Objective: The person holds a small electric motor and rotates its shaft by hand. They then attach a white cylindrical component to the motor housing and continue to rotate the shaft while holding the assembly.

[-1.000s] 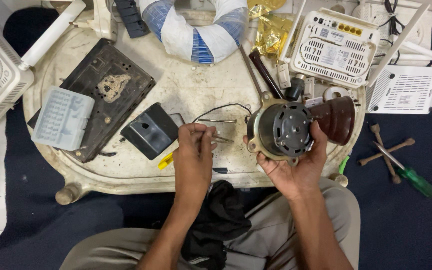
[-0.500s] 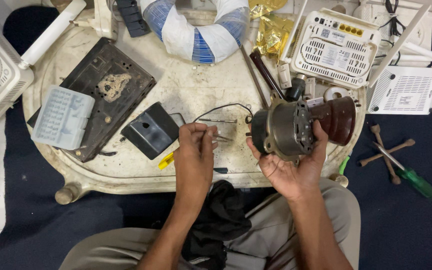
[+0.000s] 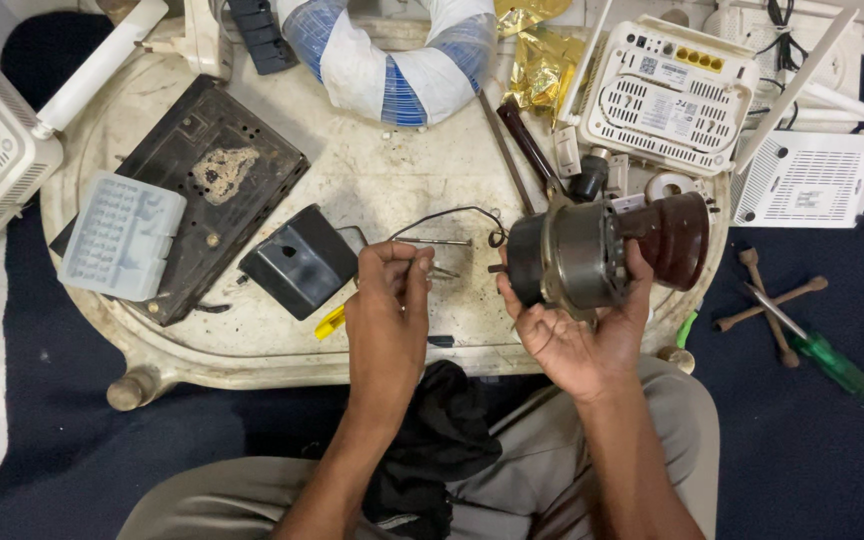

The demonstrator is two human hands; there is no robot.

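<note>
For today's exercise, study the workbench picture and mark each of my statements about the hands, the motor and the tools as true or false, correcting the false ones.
1. The right hand holds a small electric motor above the table edge. True.
2. The left hand rests flat on the black box. False: it pinches a thin metal tool beside the box.
3. A green-handled screwdriver lies on the dark floor cloth to the right of the table. True.
4. The white routers are stacked on the person's lap. False: they sit at the table's far right, with black cloth on the lap.
</note>
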